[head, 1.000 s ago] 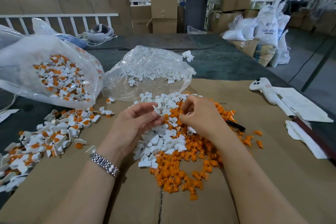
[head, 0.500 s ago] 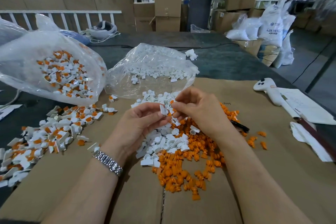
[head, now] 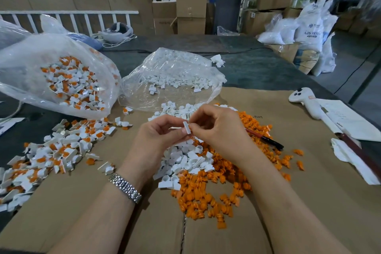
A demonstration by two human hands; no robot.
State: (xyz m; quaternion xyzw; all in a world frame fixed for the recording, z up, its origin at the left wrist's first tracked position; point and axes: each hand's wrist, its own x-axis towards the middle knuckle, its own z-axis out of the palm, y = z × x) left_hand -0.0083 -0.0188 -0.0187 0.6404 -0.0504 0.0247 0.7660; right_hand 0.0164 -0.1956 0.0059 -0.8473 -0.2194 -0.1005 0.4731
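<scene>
Head view: left hand [head: 157, 140] and right hand [head: 219, 132] meet over the cardboard [head: 309, 192], each pinching one white piece [head: 187, 127] between thumb and fingertips. The piece is held at centre frame, above a white heap [head: 185, 159], with orange plugs [head: 206, 198] spilling toward 5 o'clock. Mixed white-and-orange parts [head: 51, 150] lie at 9 o'clock, with clear bags at 10 o'clock [head: 31, 64] and 12 o'clock [head: 175, 64].

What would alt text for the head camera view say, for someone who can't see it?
A person's left hand and right hand pinch a small white plastic piece between them, above a heap of white and orange parts on cardboard. Behind lie a bag of white pieces and, further left, a bag of white-and-orange pieces.
</scene>
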